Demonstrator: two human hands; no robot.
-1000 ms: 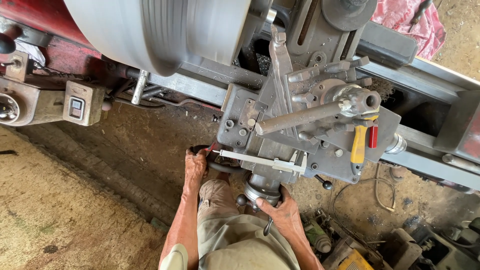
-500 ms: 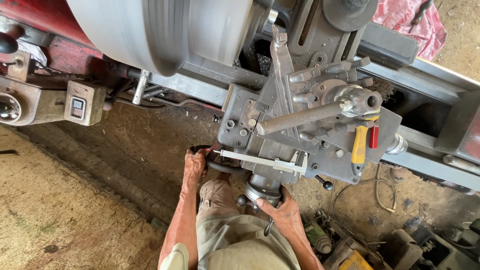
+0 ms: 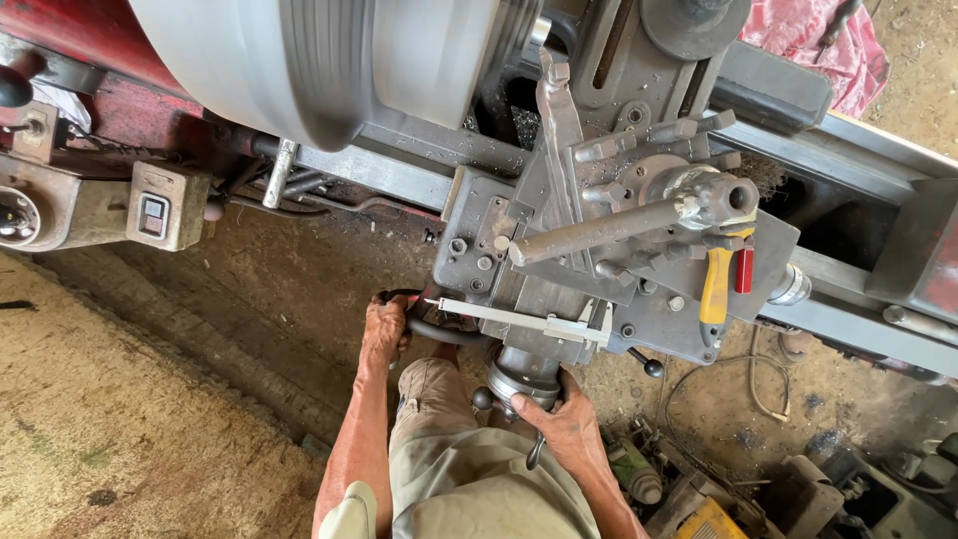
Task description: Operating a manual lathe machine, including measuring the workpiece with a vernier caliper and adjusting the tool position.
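I look down on a large lathe. My left hand (image 3: 384, 329) grips the dark rim of a handwheel (image 3: 439, 331) at the front of the grey carriage (image 3: 559, 269). My right hand (image 3: 559, 419) is wrapped around a round metal crank dial (image 3: 519, 377) below the carriage, with a small handle (image 3: 536, 451) sticking out under the palm. A steel vernier caliper (image 3: 519, 319) lies across the carriage front between my hands. A long steel lever (image 3: 609, 228) runs over the tool post.
A big grey spinning workpiece (image 3: 319, 60) fills the top left. A switch box (image 3: 155, 208) sits on the left. A yellow-handled tool (image 3: 715, 289) lies on the carriage. Cables and machine parts (image 3: 758, 479) clutter the dirt floor (image 3: 150, 439) lower right.
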